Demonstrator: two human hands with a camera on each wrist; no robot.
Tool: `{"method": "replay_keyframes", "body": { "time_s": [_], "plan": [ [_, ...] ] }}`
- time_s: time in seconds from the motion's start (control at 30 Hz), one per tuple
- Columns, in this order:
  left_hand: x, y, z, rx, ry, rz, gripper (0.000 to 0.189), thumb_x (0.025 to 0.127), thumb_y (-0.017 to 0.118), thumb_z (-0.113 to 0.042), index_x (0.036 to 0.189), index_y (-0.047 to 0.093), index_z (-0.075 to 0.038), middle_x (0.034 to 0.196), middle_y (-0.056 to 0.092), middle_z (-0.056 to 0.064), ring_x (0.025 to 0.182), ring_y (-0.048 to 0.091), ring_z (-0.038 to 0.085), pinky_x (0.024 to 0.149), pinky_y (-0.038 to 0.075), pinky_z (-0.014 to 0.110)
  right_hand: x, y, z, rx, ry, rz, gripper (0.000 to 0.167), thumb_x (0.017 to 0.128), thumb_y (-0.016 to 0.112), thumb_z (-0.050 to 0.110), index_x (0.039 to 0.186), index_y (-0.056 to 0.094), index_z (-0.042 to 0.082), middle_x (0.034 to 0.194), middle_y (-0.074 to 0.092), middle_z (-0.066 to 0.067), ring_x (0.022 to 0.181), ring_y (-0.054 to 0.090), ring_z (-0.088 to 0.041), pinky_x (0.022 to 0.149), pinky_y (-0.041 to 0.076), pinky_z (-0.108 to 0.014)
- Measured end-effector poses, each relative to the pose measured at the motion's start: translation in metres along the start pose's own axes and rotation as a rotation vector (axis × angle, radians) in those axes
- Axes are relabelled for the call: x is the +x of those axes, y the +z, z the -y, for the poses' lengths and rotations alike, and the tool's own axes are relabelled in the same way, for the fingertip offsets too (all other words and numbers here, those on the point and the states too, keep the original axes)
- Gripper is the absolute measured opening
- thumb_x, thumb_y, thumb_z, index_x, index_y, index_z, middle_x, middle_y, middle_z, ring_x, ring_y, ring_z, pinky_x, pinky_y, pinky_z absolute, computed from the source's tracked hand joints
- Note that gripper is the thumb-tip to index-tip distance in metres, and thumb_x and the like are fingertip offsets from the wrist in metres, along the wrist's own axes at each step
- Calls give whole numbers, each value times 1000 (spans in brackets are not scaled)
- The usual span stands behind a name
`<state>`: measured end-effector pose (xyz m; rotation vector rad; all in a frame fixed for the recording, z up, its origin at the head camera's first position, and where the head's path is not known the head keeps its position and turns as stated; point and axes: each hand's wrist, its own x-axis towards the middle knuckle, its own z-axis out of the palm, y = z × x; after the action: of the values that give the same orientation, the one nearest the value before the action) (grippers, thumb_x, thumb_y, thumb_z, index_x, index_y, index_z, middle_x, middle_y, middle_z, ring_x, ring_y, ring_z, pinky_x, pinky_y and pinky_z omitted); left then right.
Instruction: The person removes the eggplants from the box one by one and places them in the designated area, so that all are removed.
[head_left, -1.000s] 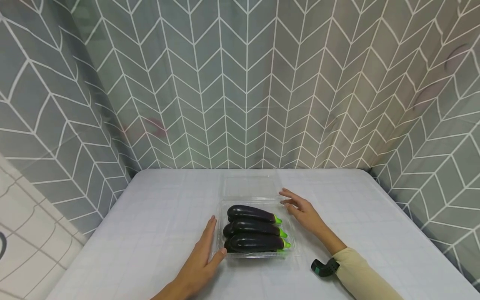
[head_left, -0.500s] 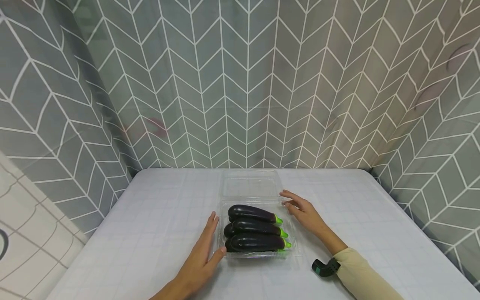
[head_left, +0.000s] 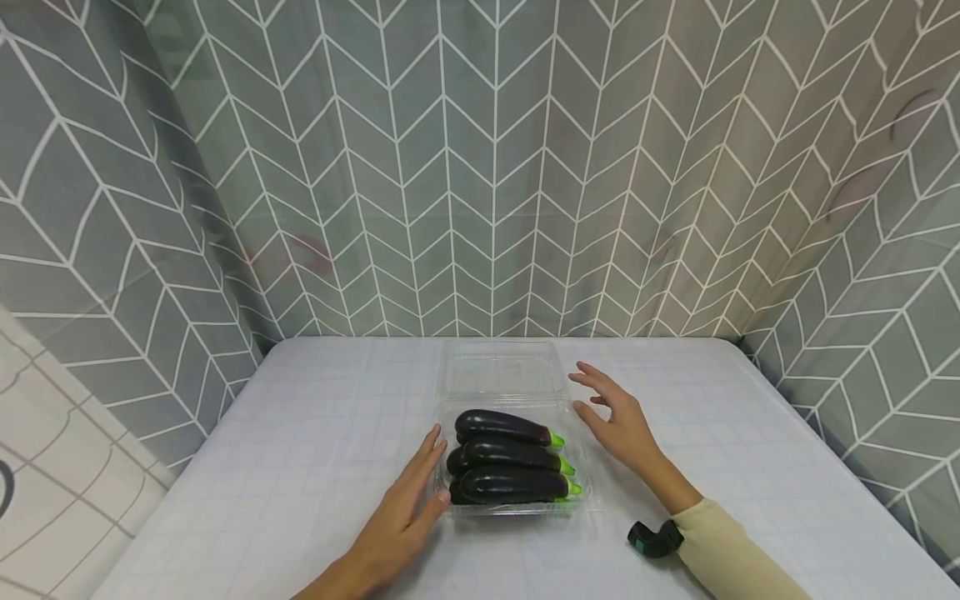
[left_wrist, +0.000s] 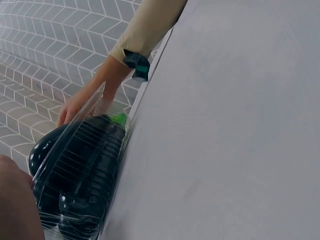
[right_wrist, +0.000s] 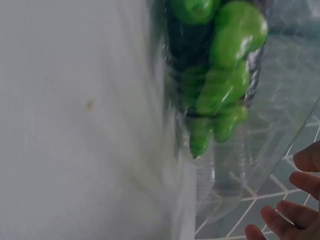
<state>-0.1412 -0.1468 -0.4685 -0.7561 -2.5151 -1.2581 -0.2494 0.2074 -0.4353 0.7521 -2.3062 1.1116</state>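
A clear plastic clamshell box (head_left: 517,511) stands on the table with its lid (head_left: 501,373) folded back flat behind it. Inside lie stacked dark purple eggplants (head_left: 502,452), their green stem ends (right_wrist: 222,90) pointing right. My left hand (head_left: 397,521) rests along the box's left side, fingers extended and thumb at the front left corner. To the right of the box, my right hand (head_left: 618,425) is raised with spread, slightly bent fingers, holding nothing. In the right wrist view its fingers (right_wrist: 297,217) show beside the clear plastic.
A white cloth covers the table (head_left: 300,450). Grey curtains (head_left: 480,167) with a white herringbone pattern hang behind and on both sides. A black band with a camera (head_left: 655,539) sits at the right wrist. White floor tiles (head_left: 60,467) show at lower left.
My right hand has moved a little up and to the right, away from the box edge, its fingers spreading. The left hand has shifted slightly; box and eggplants stay put.
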Motion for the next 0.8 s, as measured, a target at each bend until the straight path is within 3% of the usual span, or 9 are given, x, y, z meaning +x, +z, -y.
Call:
{"method": "replay_keyframes", "body": {
  "time_s": [0.1, 0.2, 0.33, 0.43, 0.67, 0.8],
  "plan": [
    [2, -2, 1, -7, 18, -7, 62, 107, 56, -19, 164, 31, -10, 173, 15, 3, 155, 19, 25, 121, 14, 29, 0, -1, 10, -38, -87, 3, 45, 92, 74, -2, 136, 66, 4, 150, 55, -14, 136, 53, -35, 91, 57, -54],
    [3, -3, 2, -35, 39, -18, 63, 106, 58, -17, 163, 33, -9, 172, 17, 6, 155, 20, 27, 120, 11, 21, -3, 0, 23, -41, -150, 38, 45, 90, 75, -1, 135, 67, 5, 148, 58, -11, 135, 54, -31, 100, 53, -43],
    [4, -3, 5, -51, 63, -29, 63, 105, 58, -14, 163, 33, -11, 172, 17, 4, 155, 20, 28, 120, 11, 20, -11, 6, 38, -18, -210, 114, 44, 91, 74, 1, 134, 68, 7, 146, 59, -10, 135, 55, -28, 109, 45, -32],
    [5, -4, 6, -47, 69, -32, 62, 107, 56, -15, 163, 33, -12, 172, 16, 2, 155, 20, 28, 120, 11, 20, -16, 7, 46, 1, -256, 151, 42, 90, 73, 0, 131, 69, 8, 143, 61, -11, 132, 57, -29, 106, 49, -34],
    [14, -12, 8, 20, 103, -43, 60, 107, 57, -20, 163, 35, -11, 172, 16, 5, 154, 20, 36, 122, 9, 25, -27, 6, 56, 67, -271, 189, 40, 90, 71, -4, 128, 70, 6, 136, 65, -12, 127, 61, -28, 105, 48, -29],
    [18, -12, 11, 24, 106, -36, 60, 107, 57, -21, 162, 36, -10, 172, 16, 6, 154, 20, 37, 124, 14, 38, -31, 6, 59, 97, -276, 209, 41, 88, 72, -6, 127, 70, 7, 136, 64, -11, 125, 61, -28, 105, 47, -27]
  ]
}}
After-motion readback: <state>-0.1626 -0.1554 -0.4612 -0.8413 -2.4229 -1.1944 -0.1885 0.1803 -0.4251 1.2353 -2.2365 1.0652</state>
